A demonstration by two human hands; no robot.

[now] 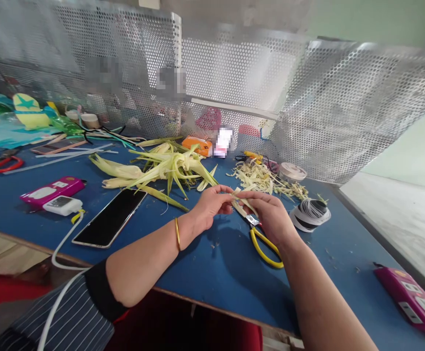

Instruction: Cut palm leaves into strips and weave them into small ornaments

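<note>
A pale strip of corn husk [239, 207] stretches between my two hands above the blue table. My left hand [212, 204], with a gold bangle at its wrist, pinches one end between thumb and fingers. Close beside it, my right hand [271, 214] grips the same strip, its fingertips almost meeting the left ones. Scissors with yellow handles [264, 249] lie below the right hand, their blades partly hidden. Long green-white corn husks [172, 163] are heaped beyond my left hand. Small cut husk pieces [258, 178] form a pile past my right hand.
To the right stand a black-and-white roll [310, 215] and a magenta power strip [413, 302]. A phone [111, 218], another magenta power strip [53, 191] and a white cable [64, 239] lie left. A perforated metal screen [230, 68] borders the table's back.
</note>
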